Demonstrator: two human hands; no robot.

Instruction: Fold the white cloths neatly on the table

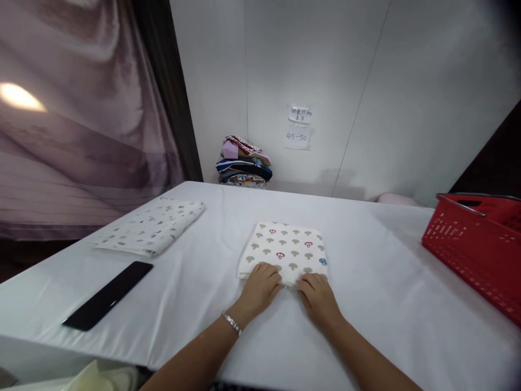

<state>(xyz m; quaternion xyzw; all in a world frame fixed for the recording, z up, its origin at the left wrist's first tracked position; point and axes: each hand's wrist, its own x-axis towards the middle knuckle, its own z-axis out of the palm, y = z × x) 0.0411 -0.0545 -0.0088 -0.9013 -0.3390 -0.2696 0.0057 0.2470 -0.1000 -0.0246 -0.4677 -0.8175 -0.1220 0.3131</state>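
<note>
A folded white cloth (287,247) printed with grey, red and blue mushrooms lies flat in the middle of the table. My left hand (260,288), with a silver bracelet on its wrist, grips the near edge of this cloth left of its middle. Its fingers rest on top while the thumb is at the edge. To the right, my right hand (318,298) pinches the same near edge, fingers curled over it. A small gap separates the two hands. The cloth's underside is hidden.
White fabric covers the table (366,244). On the left lie another folded patterned cloth (152,225) and a flat black object (109,296). A red basket (476,250) stands at the right edge. Behind are a stack of folded fabrics (244,163) and paper notes (298,137) on the wall.
</note>
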